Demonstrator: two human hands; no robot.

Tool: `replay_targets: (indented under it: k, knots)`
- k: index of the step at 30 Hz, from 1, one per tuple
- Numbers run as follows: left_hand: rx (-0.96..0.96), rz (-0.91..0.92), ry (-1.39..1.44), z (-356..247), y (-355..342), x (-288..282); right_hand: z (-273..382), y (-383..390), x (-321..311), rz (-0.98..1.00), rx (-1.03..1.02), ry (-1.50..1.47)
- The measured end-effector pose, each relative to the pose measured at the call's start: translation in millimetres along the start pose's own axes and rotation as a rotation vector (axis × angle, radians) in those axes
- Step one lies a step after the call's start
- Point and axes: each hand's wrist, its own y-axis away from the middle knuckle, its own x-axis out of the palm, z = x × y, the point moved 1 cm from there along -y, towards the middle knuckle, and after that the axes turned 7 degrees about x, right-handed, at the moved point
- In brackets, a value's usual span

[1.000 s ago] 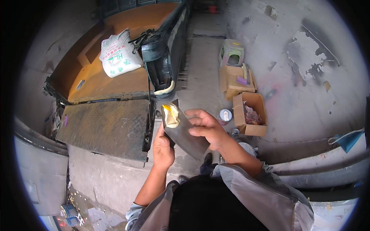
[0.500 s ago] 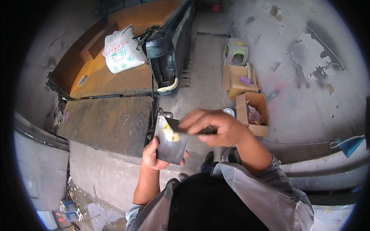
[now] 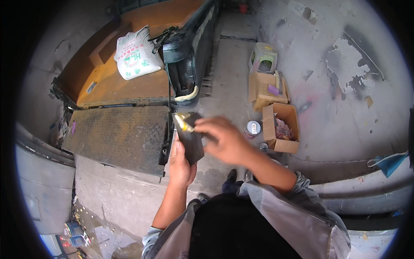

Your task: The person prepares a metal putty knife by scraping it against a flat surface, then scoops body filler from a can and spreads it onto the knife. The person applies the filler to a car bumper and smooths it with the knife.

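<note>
My left hand (image 3: 182, 166) is wrapped round the lower part of a flat dark plate (image 3: 192, 150) and keeps it tilted before my body. Cream paste with a bright yellow streak (image 3: 183, 121) lies at the plate's upper end. My right hand (image 3: 230, 140) is closed on a dark flat spreader (image 3: 194, 117), its fingers against the paste at the plate's upper right. Motion smears the right hand, and its fingers cover much of the spreader. Just beyond the plate is the lowered rusty tailgate (image 3: 118, 136) of a truck bed.
A white sack (image 3: 138, 56) sits in the rusty truck bed (image 3: 129, 88). On the right stand a lidded can (image 3: 253, 127), an open carton (image 3: 268, 129) with crumpled stuff inside, another carton (image 3: 263, 101) and a grey-green plastic housing (image 3: 264, 58). A blue mask (image 3: 391, 165) hangs at far right.
Both hands have moved up and the plate has turned more upright. The right hand has shifted left, with the spreader turned steeper. The paste now lies in a narrower streak near the plate's top.
</note>
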Motion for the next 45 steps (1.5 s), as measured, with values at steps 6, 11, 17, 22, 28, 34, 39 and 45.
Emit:
replay_targets:
  k: [6,11,17,22,28,34,39,45]
  knots:
    - [0.072,0.006,-0.198,1.3,2.8,-7.9,4.8,-1.8,-21.9,0.054,0.138,-0.046]
    - [0.106,0.077,-0.110,-1.9,-8.9,-7.1,-3.3,18.8,-4.9,0.126,0.104,-0.053]
    - [-0.420,0.408,0.434,-28.7,7.5,-24.6,23.9,-16.6,-52.4,0.225,-0.282,-0.138]
    - [-0.464,0.470,0.542,-26.5,8.8,-23.2,-9.1,-19.7,-44.1,0.306,-0.204,-0.159]
    - [-0.053,0.171,0.144,-40.3,-7.6,-0.6,-45.5,19.0,-53.1,0.086,0.394,-1.186]
    - [0.155,0.153,-0.058,-13.3,-9.1,13.2,-43.6,39.4,10.1,0.213,0.719,-1.129]
    - [0.292,0.238,-0.561,-8.7,-7.1,-9.2,-44.5,12.4,3.0,0.232,0.636,-1.314]
    - [0.221,0.416,-0.720,-37.4,-14.2,-11.5,-51.4,3.6,-21.9,0.248,0.484,-1.339]
